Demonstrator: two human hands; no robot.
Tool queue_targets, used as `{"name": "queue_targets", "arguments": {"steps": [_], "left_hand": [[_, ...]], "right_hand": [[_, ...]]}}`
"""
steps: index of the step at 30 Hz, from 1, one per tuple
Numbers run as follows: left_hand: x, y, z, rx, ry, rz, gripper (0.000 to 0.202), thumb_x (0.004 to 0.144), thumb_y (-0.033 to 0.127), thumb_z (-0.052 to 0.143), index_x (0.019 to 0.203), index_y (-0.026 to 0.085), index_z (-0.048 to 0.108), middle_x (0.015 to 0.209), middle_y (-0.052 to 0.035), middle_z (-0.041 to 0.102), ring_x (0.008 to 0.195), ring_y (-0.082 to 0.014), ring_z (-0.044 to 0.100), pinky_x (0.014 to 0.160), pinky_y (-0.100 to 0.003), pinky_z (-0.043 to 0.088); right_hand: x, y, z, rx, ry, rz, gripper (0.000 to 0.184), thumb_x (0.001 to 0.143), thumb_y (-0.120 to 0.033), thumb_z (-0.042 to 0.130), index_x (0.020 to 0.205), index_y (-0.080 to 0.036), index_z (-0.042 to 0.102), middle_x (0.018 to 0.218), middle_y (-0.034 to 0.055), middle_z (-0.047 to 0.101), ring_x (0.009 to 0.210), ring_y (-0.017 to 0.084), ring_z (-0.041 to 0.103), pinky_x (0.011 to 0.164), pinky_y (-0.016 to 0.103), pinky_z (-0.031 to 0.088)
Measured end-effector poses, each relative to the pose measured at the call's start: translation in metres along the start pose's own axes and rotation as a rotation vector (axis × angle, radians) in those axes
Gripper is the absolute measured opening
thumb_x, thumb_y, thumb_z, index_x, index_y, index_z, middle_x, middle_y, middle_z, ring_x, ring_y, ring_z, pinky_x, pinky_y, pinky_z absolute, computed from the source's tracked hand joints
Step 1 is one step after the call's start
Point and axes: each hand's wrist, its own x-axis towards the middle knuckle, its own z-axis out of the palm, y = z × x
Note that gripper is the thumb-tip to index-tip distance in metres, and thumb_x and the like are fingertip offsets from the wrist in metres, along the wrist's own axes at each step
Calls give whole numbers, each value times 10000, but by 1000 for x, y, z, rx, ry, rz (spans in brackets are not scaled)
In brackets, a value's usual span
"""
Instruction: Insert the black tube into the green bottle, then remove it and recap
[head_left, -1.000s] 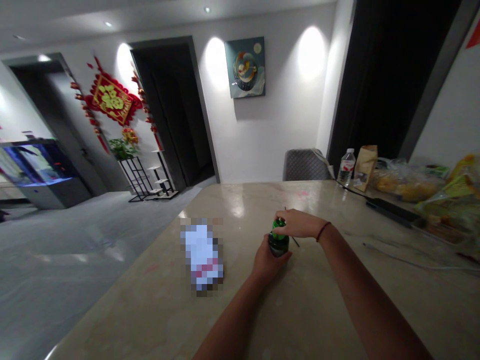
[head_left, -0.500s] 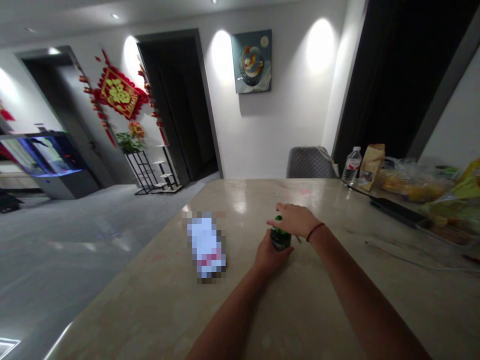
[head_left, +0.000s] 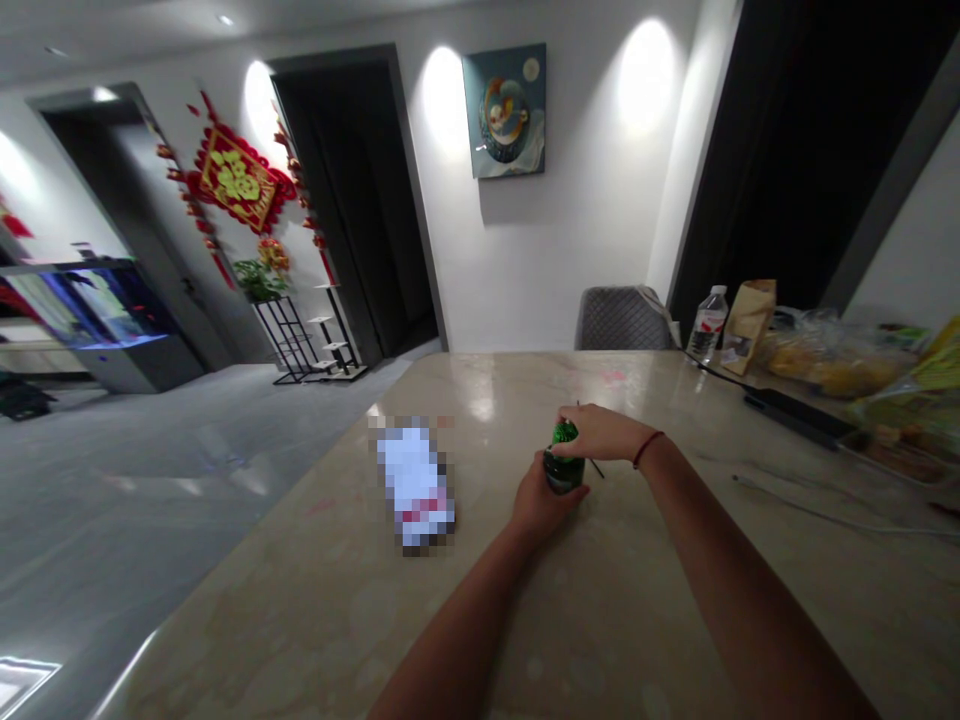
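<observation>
A small dark green bottle (head_left: 564, 476) stands on the table with a shiny green top (head_left: 565, 432). My left hand (head_left: 541, 500) wraps round its lower body from the left and near side. Over the upper part, my right hand (head_left: 596, 432) reaches in from the right, its thumb and fingers closed about the green top. Part of the bottle is hidden by both hands. A thin dark stick-like thing (head_left: 597, 468) shows just behind the bottle; what it is I cannot make out. Left of the hands lies a phone (head_left: 415, 485), its lit screen blurred out.
On the right of the marble-look table (head_left: 322, 610) are a water bottle (head_left: 708, 325), a paper bag (head_left: 748, 325), plastic bags of food (head_left: 832, 360), a black power strip (head_left: 796, 416) and a white cable (head_left: 817, 515). A grey chair (head_left: 624, 320) stands at the far edge.
My right hand has turned slightly and its fingers have closed down round the green top. My left hand keeps its hold on the bottle. The view has shifted slightly.
</observation>
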Motion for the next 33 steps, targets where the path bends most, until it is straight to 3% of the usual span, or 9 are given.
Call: {"name": "queue_targets", "arguments": {"steps": [9,15,18,20,24,28,30,33], "left_hand": [[-1,-3,1,19,-15,-11,550,582,392,674,1033,192,430,954,-40,579,827,-157,539,706,-265,418],[-1,-3,1,26,-9,4,535,586,394,669,1022,199,428,956,-31,577,832,-155,536,718,-268,418],[-1,-3,1,30,-11,8,535,589,395,669,1024,197,429,948,-35,579,826,-157,541,710,-269,421],[0,-4,2,25,-9,9,553,589,395,670,1043,195,425,955,-42,580,839,-161,544,722,-274,422],[0,-4,2,12,-4,-24,584,572,390,685,1056,194,424,976,-52,581,855,-172,548,739,-283,422],[0,-2,1,7,-5,-22,571,573,391,684,1047,201,427,971,-44,584,849,-171,547,729,-280,421],[-1,0,0,14,-6,-24,558,572,387,685,1037,201,437,966,-40,585,846,-171,547,727,-280,421],[-2,2,0,18,-2,-30,547,577,370,684,1037,197,442,966,-41,585,853,-171,548,737,-281,421]], "right_hand": [[3,15,0,153,27,-126,298,612,-279,573,871,-135,602,859,64,628,756,166,557,657,237,409],[0,17,0,209,-27,-210,385,594,-181,555,977,-148,580,940,55,623,845,165,558,746,239,408],[-3,14,0,203,-28,-169,503,611,-276,598,1087,-131,525,1046,86,592,921,187,545,791,254,400],[-3,11,0,164,-6,-61,555,639,-403,589,1104,-110,509,1046,117,589,912,207,552,775,272,405],[0,5,-1,67,39,109,454,693,-504,511,938,-128,581,905,122,628,820,218,575,698,283,410],[-3,4,-3,77,48,31,370,688,-375,539,974,-140,561,902,101,630,803,196,576,688,261,408],[-7,5,-5,111,28,-41,462,662,-310,564,1084,-132,507,949,99,620,832,189,571,708,250,408],[-9,6,-5,141,4,-86,593,648,-352,590,1175,-121,443,988,106,607,864,195,565,737,257,405]]}}
